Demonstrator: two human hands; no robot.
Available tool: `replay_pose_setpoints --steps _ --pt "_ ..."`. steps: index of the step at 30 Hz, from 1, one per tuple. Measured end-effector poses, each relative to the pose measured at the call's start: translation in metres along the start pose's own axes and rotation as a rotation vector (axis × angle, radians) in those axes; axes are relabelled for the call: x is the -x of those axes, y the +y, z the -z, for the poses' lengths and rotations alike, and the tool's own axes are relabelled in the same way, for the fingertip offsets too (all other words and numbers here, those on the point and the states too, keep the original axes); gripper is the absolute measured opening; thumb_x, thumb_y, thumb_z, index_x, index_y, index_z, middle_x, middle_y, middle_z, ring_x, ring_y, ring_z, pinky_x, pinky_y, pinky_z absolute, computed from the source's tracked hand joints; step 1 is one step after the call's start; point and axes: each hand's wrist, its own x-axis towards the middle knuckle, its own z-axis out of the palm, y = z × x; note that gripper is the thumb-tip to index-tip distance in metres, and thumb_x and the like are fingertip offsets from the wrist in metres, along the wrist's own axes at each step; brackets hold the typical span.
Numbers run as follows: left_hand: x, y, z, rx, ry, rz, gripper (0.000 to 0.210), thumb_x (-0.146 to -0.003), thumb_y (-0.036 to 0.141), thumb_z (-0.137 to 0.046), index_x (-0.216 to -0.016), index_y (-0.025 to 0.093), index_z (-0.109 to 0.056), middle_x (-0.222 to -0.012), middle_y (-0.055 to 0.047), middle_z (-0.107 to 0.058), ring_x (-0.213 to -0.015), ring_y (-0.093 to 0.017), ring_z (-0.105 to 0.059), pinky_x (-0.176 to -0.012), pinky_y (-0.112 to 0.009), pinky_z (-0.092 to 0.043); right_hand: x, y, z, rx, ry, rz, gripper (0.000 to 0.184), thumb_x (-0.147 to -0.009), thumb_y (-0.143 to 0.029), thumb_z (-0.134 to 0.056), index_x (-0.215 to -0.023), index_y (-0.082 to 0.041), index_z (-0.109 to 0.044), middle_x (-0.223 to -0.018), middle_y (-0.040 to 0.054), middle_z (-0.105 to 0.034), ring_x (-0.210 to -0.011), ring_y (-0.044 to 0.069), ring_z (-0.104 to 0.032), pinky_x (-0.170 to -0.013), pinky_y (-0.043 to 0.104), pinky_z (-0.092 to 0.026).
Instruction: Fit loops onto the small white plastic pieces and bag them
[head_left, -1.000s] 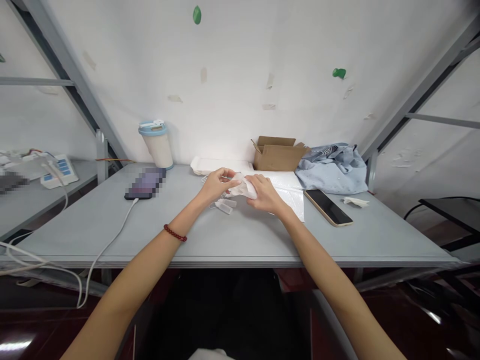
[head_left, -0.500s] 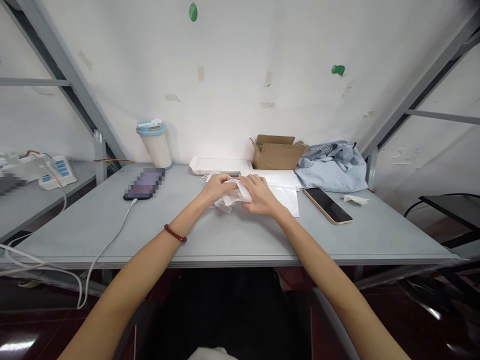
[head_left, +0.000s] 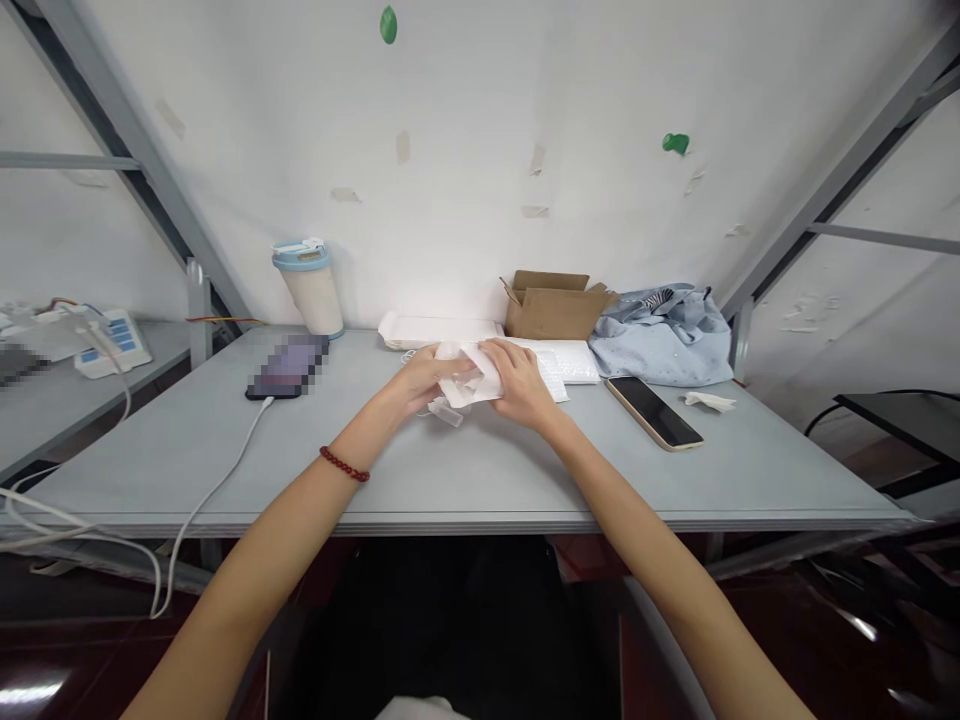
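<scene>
Over the middle of the desk, both my hands hold a crumpled piece of thin white paper [head_left: 480, 385], partly spread out between them. My left hand [head_left: 421, 380] wears a red bead bracelet at the wrist and grips the paper's left side, with the thumb pointing inward. On the other side, my right hand [head_left: 519, 385] curls its fingers over the right edge. A small translucent white scrap [head_left: 445, 411] shows below the left fingers. Behind my right hand lie white bubble mailers [head_left: 577, 362], partly covered by it. Whether the paper wraps anything is hidden.
At the back stand a cream tumbler [head_left: 311, 290], a flat white box [head_left: 439, 331] and an open cardboard box [head_left: 559, 310]. Pale blue cloth [head_left: 664, 340], a phone [head_left: 654, 412] and a crumpled tissue [head_left: 709, 402] lie right. A charging phone [head_left: 289, 367] lies left, its cable hanging over the front edge.
The white paper is more spread out and shows a larger face. My left hand has shifted slightly left and down. The front bubble mailer behind my right hand has moved back and left.
</scene>
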Motion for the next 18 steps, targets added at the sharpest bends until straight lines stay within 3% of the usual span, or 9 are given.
replay_pose_setpoints --steps 3,7,10,14,18 --pt "0.001 0.007 0.011 -0.015 -0.162 0.006 0.032 -0.055 0.020 -0.081 -0.084 0.015 -0.067 -0.083 -0.007 -0.069 -0.075 -0.019 -0.064 -0.070 -0.033 -0.051 0.000 0.005 0.004 -0.017 0.019 -0.055 0.064 -0.073 -0.020 -0.056 -0.135 -0.015 -0.040 -0.134 0.0190 -0.048 -0.123 0.032 -0.042 -0.097 0.044 -0.030" --pt "-0.001 0.004 0.015 -0.086 -0.203 0.036 0.042 -0.053 0.018 -0.083 -0.093 0.016 -0.069 -0.087 -0.006 -0.069 -0.078 -0.019 -0.064 -0.070 -0.032 -0.052 0.000 0.006 0.005 -0.035 0.015 -0.068 0.063 -0.072 -0.020 -0.057 -0.133 -0.014 -0.043 -0.133 0.0194 -0.050 -0.122 0.032 -0.043 -0.096 0.044 -0.031" --pt "-0.003 -0.003 0.010 -0.166 -0.112 0.045 0.046 -0.048 0.018 -0.084 -0.092 0.015 -0.069 -0.085 -0.005 -0.069 -0.075 -0.019 -0.063 -0.064 -0.029 -0.052 0.000 0.003 0.004 -0.045 0.007 -0.062 0.062 -0.071 -0.020 -0.058 -0.131 -0.015 -0.045 -0.132 0.0196 -0.050 -0.120 0.033 -0.044 -0.095 0.044 -0.031" --pt "-0.003 -0.008 -0.001 -0.354 0.083 -0.004 0.023 -0.050 0.014 -0.077 -0.069 0.015 -0.063 -0.066 0.000 -0.062 -0.061 -0.015 -0.058 -0.052 -0.025 -0.045 0.001 0.001 0.003 -0.049 -0.008 -0.043 0.062 -0.070 -0.019 -0.058 -0.130 -0.013 -0.045 -0.129 0.0195 -0.052 -0.118 0.032 -0.045 -0.094 0.044 -0.033" --pt "-0.003 -0.013 -0.008 -0.362 0.157 0.000 0.017 -0.050 0.010 -0.071 -0.057 0.017 -0.057 -0.057 0.001 -0.058 -0.053 -0.014 -0.053 -0.044 -0.024 -0.039 0.002 -0.003 0.000 -0.024 -0.016 0.028 0.067 -0.071 -0.017 -0.056 -0.135 -0.013 -0.040 -0.134 0.0196 -0.049 -0.124 0.032 -0.042 -0.099 0.046 -0.031"
